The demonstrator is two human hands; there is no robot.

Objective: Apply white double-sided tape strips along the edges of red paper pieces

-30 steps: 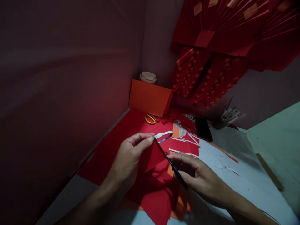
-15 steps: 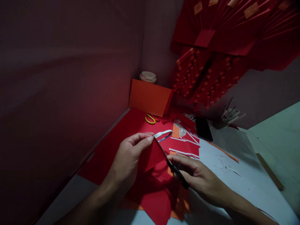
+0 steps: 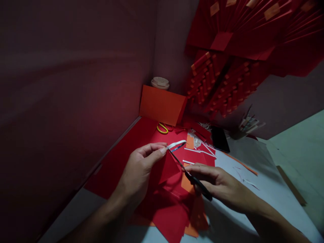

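My left hand (image 3: 143,165) pinches a piece of red paper (image 3: 168,168) between thumb and forefinger. A narrow white strip (image 3: 178,143) curls away to the right from those fingertips. My right hand (image 3: 215,180) grips black-handled scissors (image 3: 198,186). Their blades point up and left, with the tips at the left thumb. How far apart the blades are is hard to make out in the dim light. Under both hands lie red paper sheets (image 3: 168,216), overlapping pieces of orange paper (image 3: 196,221).
A folded orange card (image 3: 162,104) stands before a lidded cup (image 3: 160,83). Yellow-handled scissors (image 3: 162,128), a phone (image 3: 220,139) and a pen holder (image 3: 244,128) sit toward the back. Paper scraps (image 3: 249,184) lie at right. Red paper decorations (image 3: 227,84) hang on the wall.
My right hand and the scissors have shifted a little right and down. More of the orange paper beneath shows. The left hand has barely moved.
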